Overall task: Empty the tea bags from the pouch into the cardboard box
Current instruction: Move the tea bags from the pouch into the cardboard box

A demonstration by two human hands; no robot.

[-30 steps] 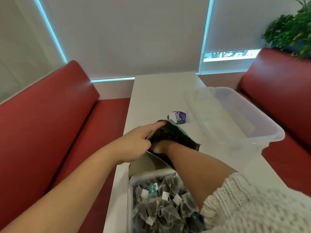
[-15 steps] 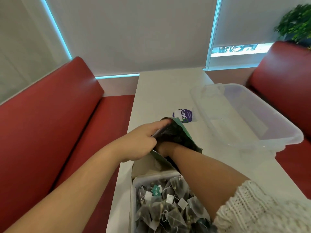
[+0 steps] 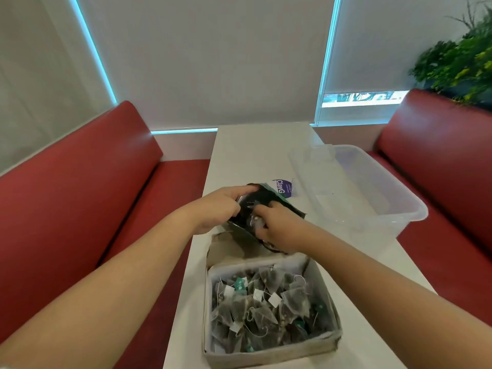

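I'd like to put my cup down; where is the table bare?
Bare: the far end of the table, past the pouch and left of the clear tub. Crowded: the near end, filled by the cardboard box and both arms.

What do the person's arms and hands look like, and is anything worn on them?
Both forearms are bare as far as the frame shows. The left hand and the right hand wear no gloves; no rings, watch or bracelet are visible. No sleeve shows in this view.
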